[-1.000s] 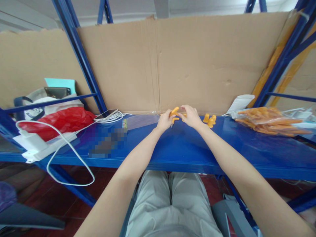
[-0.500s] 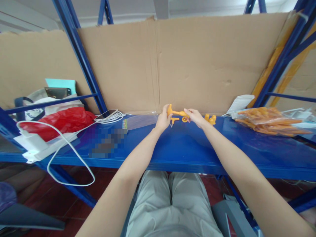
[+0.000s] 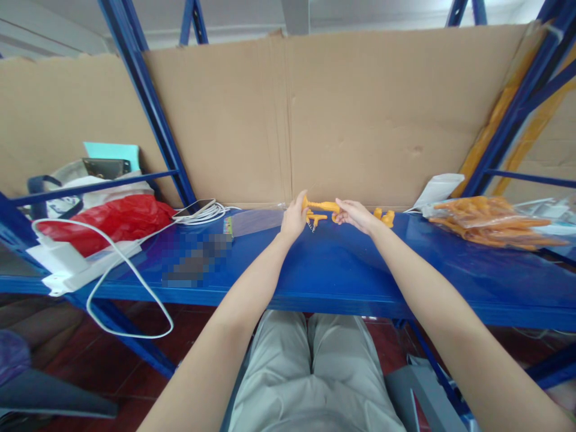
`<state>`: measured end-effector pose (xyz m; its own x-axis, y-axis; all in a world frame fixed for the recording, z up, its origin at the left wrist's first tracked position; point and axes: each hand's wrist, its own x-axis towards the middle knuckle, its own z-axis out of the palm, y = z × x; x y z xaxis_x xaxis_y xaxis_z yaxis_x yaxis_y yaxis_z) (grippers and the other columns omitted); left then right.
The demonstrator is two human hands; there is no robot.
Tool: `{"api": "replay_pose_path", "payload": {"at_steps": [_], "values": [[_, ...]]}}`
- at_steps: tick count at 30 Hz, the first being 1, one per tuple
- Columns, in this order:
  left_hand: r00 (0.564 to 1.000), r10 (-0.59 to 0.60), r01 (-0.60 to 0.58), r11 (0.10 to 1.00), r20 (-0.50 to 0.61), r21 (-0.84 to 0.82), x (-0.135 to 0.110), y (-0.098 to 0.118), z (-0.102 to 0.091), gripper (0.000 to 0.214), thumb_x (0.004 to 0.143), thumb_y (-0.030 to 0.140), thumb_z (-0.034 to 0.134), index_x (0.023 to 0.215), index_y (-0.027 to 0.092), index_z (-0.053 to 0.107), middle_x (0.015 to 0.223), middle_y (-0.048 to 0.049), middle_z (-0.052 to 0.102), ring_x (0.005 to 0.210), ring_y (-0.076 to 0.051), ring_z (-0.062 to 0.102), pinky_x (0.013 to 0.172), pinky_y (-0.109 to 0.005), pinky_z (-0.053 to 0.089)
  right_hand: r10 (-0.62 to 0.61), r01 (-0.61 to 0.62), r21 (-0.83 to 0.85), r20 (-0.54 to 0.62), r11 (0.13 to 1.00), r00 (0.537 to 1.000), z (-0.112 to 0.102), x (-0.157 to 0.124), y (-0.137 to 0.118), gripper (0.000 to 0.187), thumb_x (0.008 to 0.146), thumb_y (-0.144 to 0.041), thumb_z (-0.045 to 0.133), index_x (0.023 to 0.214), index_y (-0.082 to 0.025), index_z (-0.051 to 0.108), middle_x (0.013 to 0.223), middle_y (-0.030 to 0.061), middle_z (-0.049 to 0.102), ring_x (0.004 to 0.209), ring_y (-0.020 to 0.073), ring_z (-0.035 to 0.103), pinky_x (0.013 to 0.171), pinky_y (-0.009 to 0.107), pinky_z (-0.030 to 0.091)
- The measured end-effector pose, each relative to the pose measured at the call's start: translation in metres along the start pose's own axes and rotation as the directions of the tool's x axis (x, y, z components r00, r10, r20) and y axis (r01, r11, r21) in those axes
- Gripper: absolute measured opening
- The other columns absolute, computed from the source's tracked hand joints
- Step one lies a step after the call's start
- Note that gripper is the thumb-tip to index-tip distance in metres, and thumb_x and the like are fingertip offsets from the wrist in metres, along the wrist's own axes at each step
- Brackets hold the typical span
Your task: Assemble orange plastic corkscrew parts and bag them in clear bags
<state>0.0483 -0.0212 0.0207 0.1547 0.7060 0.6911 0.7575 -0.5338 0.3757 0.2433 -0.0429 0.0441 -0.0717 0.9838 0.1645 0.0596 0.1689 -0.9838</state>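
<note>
An orange rod-like plastic part (image 3: 323,206) with a flared left end is held level between my two hands, just above the shelf. My left hand (image 3: 294,218) grips its flared left end. My right hand (image 3: 353,213) pinches the thicker right end. Below the rod lies a small orange T-shaped piece (image 3: 317,218) with a metal spiral beside it. A small orange round piece (image 3: 335,219) sits partly hidden near my right fingertips. Right of my right hand stand orange stubby parts (image 3: 384,217).
The blue shelf (image 3: 333,270) is backed by cardboard (image 3: 360,114). Bagged orange parts (image 3: 486,219) lie at right. A clear plastic bag (image 3: 258,221) lies left of my hands. A white cable (image 3: 207,213), red bag (image 3: 121,222) and power strip (image 3: 94,270) are further left.
The orange rod has turned slightly and its flared end looks narrower now. My right hand has shifted a little, covering more of the small round piece.
</note>
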Motion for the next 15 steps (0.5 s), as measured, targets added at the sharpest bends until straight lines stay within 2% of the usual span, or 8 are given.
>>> {"api": "replay_pose_path", "payload": {"at_steps": [4, 9, 12, 15], "values": [[1.000, 0.002, -0.002, 1.000, 0.002, 0.016, 0.000, 0.000, -0.001, 0.056, 0.091, 0.011, 0.047, 0.146, 0.022, 0.041, 0.125, -0.0124, 0.064, 0.112, -0.024, 0.062, 0.097, -0.038, 0.049, 0.026, -0.026, -0.084, -0.001, 0.996, 1.000, 0.000, -0.001, 0.002, 0.028, 0.097, -0.036, 0.052, 0.075, -0.018, 0.050, 0.063, 0.0020, 0.059, 0.049, 0.0087, 0.051, 0.048, 0.020, 0.042], [1.000, -0.029, 0.029, 0.999, 0.008, 0.022, 0.002, -0.002, 0.003, 0.057, 0.091, 0.013, 0.051, 0.146, 0.020, 0.041, 0.116, -0.0109, 0.068, 0.105, -0.022, 0.065, 0.094, -0.033, 0.050, -0.153, 0.150, -0.216, 0.001, 0.965, 0.988, -0.005, 0.008, 0.009, 0.016, 0.093, -0.031, 0.057, 0.084, -0.020, 0.050, 0.067, -0.0023, 0.054, 0.052, 0.0094, 0.047, 0.053, 0.022, 0.042], [0.996, -0.082, 0.082, 0.997, 0.028, -0.004, 0.004, -0.005, 0.006, 0.056, 0.090, 0.013, 0.052, 0.145, 0.019, 0.042, 0.104, -0.0080, 0.071, 0.097, -0.019, 0.067, 0.091, -0.030, 0.050, -0.335, 0.321, -0.407, 0.038, 0.855, 0.941, -0.011, 0.015, 0.014, 0.017, 0.086, -0.030, 0.062, 0.094, -0.021, 0.051, 0.079, -0.0008, 0.056, 0.064, 0.0126, 0.053, 0.063, 0.026, 0.046], [0.992, -0.118, 0.120, 0.992, 0.054, -0.043, 0.004, -0.008, 0.008, 0.057, 0.090, 0.013, 0.053, 0.145, 0.021, 0.042, 0.100, -0.0058, 0.071, 0.091, -0.017, 0.069, 0.088, -0.027, 0.051, -0.500, 0.472, -0.594, 0.133, 0.652, 0.856, -0.016, 0.018, 0.016, 0.025, 0.080, -0.024, 0.064, 0.102, -0.021, 0.053, 0.094, 0.0035, 0.059, 0.078, 0.0170, 0.057, 0.076, 0.034, 0.048]]}}
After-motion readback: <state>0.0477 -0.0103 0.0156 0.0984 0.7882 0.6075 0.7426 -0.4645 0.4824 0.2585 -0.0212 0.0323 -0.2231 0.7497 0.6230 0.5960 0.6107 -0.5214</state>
